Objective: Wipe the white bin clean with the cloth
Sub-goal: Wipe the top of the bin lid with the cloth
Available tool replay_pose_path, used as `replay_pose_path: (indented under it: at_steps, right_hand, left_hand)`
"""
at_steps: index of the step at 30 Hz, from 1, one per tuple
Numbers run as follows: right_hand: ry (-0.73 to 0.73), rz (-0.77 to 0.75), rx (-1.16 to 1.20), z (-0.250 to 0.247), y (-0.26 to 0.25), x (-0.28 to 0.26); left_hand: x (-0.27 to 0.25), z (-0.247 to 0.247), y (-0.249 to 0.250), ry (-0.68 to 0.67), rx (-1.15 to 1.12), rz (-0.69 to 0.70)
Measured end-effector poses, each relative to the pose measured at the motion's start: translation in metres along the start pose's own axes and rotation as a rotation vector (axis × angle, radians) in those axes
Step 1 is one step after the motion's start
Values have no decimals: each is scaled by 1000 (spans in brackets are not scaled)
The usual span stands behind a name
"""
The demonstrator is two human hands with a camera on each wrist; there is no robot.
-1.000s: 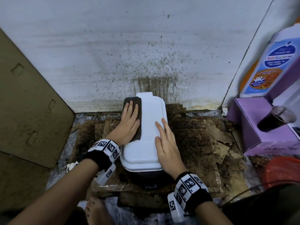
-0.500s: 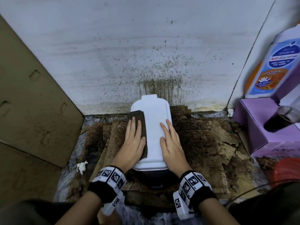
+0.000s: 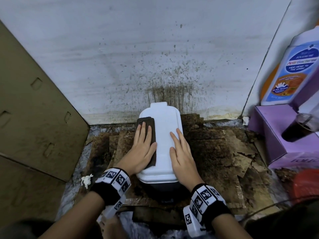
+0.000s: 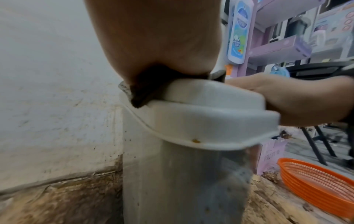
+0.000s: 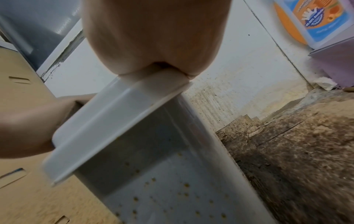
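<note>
The white bin (image 3: 164, 135) stands against the stained wall, its lid closed. A dark folded cloth (image 3: 151, 128) lies along the lid's left side. My left hand (image 3: 142, 147) presses flat on the cloth with straight fingers. My right hand (image 3: 181, 152) rests flat on the lid's right edge, fingers straight. In the left wrist view the cloth (image 4: 145, 91) is squeezed between my palm and the lid (image 4: 210, 109). The right wrist view shows my palm on the lid (image 5: 118, 121), and brown specks dot the bin's side (image 5: 172, 189).
A brown cardboard sheet (image 3: 34, 121) leans at the left. Dirty, torn cardboard (image 3: 215, 152) covers the floor around the bin. A purple box (image 3: 284, 138), a dark cup (image 3: 298, 130) and a tall bottle (image 3: 290, 73) stand at the right. An orange basket (image 4: 316, 181) lies at the lower right.
My left hand slid the cloth towards me along the lid, then back out towards the wall. My right hand has stayed on the lid's right side.
</note>
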State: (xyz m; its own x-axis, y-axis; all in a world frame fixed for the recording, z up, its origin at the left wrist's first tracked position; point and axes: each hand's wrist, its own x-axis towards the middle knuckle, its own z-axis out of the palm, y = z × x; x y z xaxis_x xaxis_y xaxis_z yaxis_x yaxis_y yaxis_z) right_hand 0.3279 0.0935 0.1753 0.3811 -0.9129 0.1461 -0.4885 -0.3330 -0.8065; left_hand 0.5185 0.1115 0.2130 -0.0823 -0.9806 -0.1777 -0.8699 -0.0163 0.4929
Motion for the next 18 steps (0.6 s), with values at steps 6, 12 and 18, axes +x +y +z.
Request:
replay_pose_path:
  at_steps: [6, 12, 18]
  right_hand:
    - [-6, 9, 15, 0, 0, 2]
    - [4, 10, 1, 1, -1, 2]
    - [-3, 3, -1, -1, -2, 0]
  left_hand:
    - [55, -24, -19, -58, -21, -32]
    - [57, -17, -11, 92, -48, -70]
    - [49, -11, 4, 298, 410, -170]
